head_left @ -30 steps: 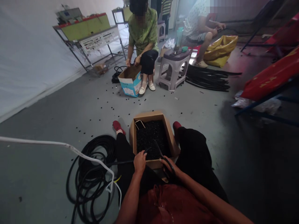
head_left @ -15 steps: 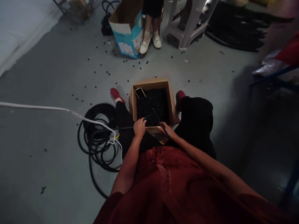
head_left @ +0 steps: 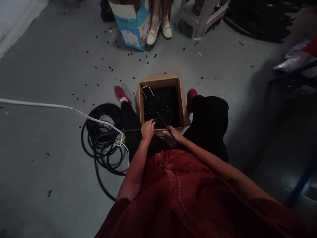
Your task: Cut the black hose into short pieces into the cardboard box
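Observation:
My left hand (head_left: 148, 130) is closed around a black hose (head_left: 131, 130), whose short end sticks out past my fingers over the cardboard box (head_left: 182, 102). From that hand the hose runs left across my thigh towards a coil (head_left: 99, 138) on the floor. Gripped in my right hand (head_left: 176, 135) is a long, thin dark bladed tool (head_left: 162, 119), slanting up and left near the hose end. Its exact kind is too dark to make out. Many small black pieces (head_left: 162, 102) fill the box, and a small tan-rimmed rectangular thing (head_left: 148, 91) stands in its far left corner.
A white cable (head_left: 59, 106) crosses in from the left to the coil. Beyond the box stand a blue-and-white carton (head_left: 130, 24), another person's white shoes (head_left: 152, 35) and a plastic stool (head_left: 198, 24). Small black bits lie scattered over the floor. More black hose (head_left: 255, 29) lies far right.
The view has tilted down slightly, so the floor and box sit higher in the picture. Both hands keep their hold, and the bladed tool has shifted a little nearer the hose end.

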### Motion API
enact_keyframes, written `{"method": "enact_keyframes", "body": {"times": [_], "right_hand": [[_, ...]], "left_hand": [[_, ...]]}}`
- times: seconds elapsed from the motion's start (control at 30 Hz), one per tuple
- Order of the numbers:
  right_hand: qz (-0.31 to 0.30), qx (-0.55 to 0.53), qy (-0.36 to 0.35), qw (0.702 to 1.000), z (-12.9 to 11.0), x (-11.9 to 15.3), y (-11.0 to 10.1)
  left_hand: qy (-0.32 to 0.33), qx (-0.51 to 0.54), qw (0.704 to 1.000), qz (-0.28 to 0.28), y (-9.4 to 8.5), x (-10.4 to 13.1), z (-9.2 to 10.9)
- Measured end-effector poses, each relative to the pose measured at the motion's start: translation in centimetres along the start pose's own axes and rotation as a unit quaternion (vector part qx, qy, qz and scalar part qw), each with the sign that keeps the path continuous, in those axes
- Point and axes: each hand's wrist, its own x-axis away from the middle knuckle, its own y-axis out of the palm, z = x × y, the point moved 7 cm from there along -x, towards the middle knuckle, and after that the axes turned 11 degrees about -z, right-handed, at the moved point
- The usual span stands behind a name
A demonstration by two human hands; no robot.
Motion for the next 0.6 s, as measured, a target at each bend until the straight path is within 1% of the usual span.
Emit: {"method": "enact_keyframes", "body": {"times": [0.2,0.37,0.5,0.6], "right_hand": [[-0.007,0.012,-0.004,1.000,-1.0,-0.5,0.3],[-0.009,0.010,0.000,1.000,-1.2,-0.8,0.5],[-0.004,0.015,0.000,1.000,-1.0,-0.8,0.3],[-0.002,0.037,0.018,0.999,-0.4,-0.9,0.1]], "left_hand": [[0.014,-0.012,1.000,-0.004,0.2,0.1,0.2],[0.028,-0.028,0.999,-0.011,0.3,0.2,0.5],[0.050,-0.042,0.998,-0.024,0.6,0.1,0.8],[0.057,-0.048,0.997,-0.030,0.9,0.0,0.9]]}}
